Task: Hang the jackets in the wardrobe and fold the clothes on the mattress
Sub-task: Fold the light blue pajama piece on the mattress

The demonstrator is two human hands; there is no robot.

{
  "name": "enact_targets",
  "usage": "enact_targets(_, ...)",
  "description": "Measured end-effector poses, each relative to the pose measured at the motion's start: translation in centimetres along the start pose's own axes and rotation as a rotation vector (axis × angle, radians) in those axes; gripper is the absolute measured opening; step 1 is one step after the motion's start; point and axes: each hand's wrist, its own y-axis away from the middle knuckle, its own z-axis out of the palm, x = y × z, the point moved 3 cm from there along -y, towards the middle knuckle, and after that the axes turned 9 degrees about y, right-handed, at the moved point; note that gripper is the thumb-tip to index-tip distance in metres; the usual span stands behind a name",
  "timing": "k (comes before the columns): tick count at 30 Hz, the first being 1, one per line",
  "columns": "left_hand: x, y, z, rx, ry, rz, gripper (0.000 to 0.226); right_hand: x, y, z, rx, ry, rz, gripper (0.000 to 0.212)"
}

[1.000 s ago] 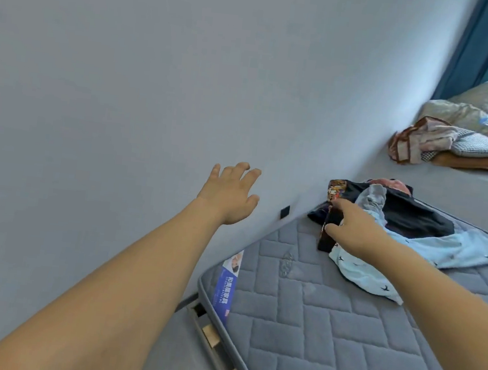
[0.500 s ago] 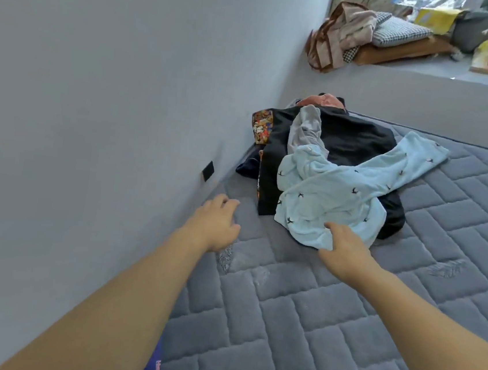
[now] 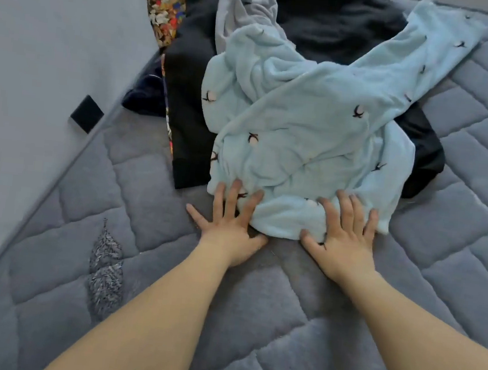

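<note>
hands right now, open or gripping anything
Left hand: open, fingers spread flat on the light blue garment.
Right hand: open, fingers flat on the same garment.

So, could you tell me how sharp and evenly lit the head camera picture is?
Head view: soft, even light, no glare; faint shadows under the left hand and right hand; blue garment slightly soft; mattress seams and wall edge bend from the wide lens.

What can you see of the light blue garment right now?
The blue garment looks like soft fleece, pale blue with small dark bird motifs. It lies crumpled, unfolded, on top of a black jacket on the mattress, one long part stretching up right. Both hands press its near edge, left hand, right hand, fingers spread flat.
</note>
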Motion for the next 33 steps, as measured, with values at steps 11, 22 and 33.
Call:
enact_targets(11, -0.4, -1.7, 2.0, 0.392, -0.094, 0.197, 0.077, -0.1, 0.2, 2.0, 0.263, -0.023, -0.012, 0.067)
enact_targets(22, -0.3, -1.4, 1.9, 0.438, -0.080, 0.223, 0.065, 0.1, 0.4, 2.2, 0.274, -0.029, -0.044, 0.059)
enact_targets(33, 2.6, -0.4, 0.5, 0.482, -0.209, 0.206, 0.053, 0.2, 1.0, 0.1, 0.240, -0.058, -0.048, 0.055)
